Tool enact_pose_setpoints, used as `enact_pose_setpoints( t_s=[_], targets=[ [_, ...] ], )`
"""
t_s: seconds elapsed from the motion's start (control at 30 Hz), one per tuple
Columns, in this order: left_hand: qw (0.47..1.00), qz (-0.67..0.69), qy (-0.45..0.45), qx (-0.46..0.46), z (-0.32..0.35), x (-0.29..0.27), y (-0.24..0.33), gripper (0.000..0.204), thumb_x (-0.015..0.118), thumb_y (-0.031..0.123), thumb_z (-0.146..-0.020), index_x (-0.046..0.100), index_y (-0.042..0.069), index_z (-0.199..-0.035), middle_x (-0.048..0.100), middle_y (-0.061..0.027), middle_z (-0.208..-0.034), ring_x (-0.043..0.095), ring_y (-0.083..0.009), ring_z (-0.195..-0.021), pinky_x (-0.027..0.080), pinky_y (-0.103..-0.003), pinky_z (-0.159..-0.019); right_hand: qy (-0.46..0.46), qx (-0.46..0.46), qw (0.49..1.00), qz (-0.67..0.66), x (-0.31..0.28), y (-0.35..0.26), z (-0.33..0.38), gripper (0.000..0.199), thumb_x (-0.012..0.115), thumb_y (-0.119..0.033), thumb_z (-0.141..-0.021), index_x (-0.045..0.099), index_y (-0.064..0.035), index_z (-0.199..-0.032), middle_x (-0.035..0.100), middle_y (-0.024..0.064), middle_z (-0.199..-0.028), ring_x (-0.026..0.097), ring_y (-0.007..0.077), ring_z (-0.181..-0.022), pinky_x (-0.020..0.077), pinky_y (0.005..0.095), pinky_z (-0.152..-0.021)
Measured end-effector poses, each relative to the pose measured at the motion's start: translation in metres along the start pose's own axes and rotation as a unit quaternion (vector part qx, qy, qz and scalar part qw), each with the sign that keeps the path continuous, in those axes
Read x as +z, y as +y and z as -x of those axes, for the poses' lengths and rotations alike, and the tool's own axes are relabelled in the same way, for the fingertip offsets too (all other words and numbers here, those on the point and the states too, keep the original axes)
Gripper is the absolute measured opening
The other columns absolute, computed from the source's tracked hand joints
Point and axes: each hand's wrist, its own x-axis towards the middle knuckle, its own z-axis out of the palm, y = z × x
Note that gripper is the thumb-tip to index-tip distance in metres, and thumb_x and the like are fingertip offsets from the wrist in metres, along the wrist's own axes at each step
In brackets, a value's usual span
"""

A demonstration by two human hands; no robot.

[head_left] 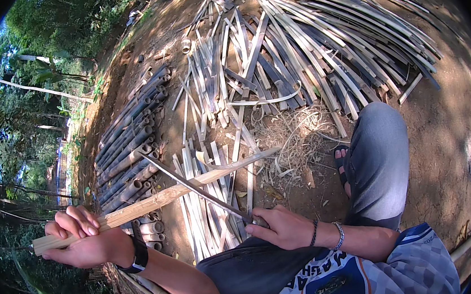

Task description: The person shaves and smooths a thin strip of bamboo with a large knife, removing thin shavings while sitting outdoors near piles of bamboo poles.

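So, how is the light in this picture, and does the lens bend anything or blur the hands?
Head view: dappled sunlight, bright on the split bamboo strips, shade on the round culms; the fisheye curves the far strips toward a black rim; left hand, right hand, bamboo slat and blade look sharp.

Pale tan bamboo strip (156, 203), dark grey blade (194, 188), black watch (138, 258), grey trousers (378, 161); the shirt (384, 274) is blue-and-white checked, and split slats (294, 45) lie cream and grey-green on brown earth (449, 126)
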Motion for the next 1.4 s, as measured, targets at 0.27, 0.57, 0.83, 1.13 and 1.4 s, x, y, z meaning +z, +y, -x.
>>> enact_pose_setpoints(
  t_s=[0.27,0.57,0.83,1.13,1.4],
  targets=[
    [0.997,0.042,-0.061,-0.005,-0.006,-0.005,-0.002,0.048,0.021,0.051,-0.099,0.033,0.012,-0.074,0.031,-0.0005,-0.052,0.031,-0.0099,-0.040,0.026,-0.019,-0.033,0.117,0.095,0.988,-0.039,0.006,0.073,-0.002,0.044,0.051,-0.041,-0.094,0.056,0.0031,-0.090,0.055,0.0179,-0.057,0.059,0.0374,-0.057,0.0456,0.0448,-0.057],
    [0.999,-0.029,0.014,-0.015,-0.009,0.009,-0.006,0.050,0.018,0.052,-0.099,0.031,0.013,-0.072,0.031,-0.0001,-0.051,0.031,-0.0096,-0.042,0.025,-0.020,-0.033,0.119,0.091,0.989,0.001,-0.007,0.118,-0.013,0.046,0.052,-0.041,-0.094,0.055,0.0042,-0.086,0.058,0.0205,-0.061,0.063,0.0363,-0.061,0.0468,0.0422,-0.056],
    [0.999,-0.041,0.008,-0.017,-0.015,0.002,-0.015,0.048,0.018,0.051,-0.100,0.031,0.012,-0.073,0.030,-0.0002,-0.052,0.031,-0.0097,-0.042,0.023,-0.019,-0.034,0.059,0.026,0.998,-0.021,-0.007,0.054,-0.019,0.045,0.051,-0.042,-0.093,0.056,0.0024,-0.089,0.056,0.0210,-0.060,0.058,0.0390,-0.058,0.0443,0.0442,-0.056],
    [0.997,0.037,-0.059,-0.037,-0.028,-0.024,-0.022,0.049,0.019,0.049,-0.099,0.034,0.010,-0.074,0.031,-0.0018,-0.054,0.031,-0.0120,-0.045,0.026,-0.021,-0.034,0.125,0.128,0.981,-0.069,0.004,0.099,-0.027,0.047,0.051,-0.044,-0.094,0.055,0.0022,-0.083,0.055,0.0185,-0.056,0.059,0.0361,-0.055,0.0443,0.0434,-0.054],
    [0.998,0.011,-0.047,-0.030,-0.029,-0.018,-0.026,0.047,0.021,0.050,-0.099,0.031,0.011,-0.075,0.030,-0.0019,-0.055,0.031,-0.0108,-0.044,0.025,-0.020,-0.034,0.181,0.142,0.972,-0.033,-0.002,0.156,-0.040,0.045,0.048,-0.042,-0.095,0.056,0.0009,-0.083,0.053,0.0181,-0.055,0.060,0.0336,-0.056,0.0423,0.0455,-0.055]
  ],
)
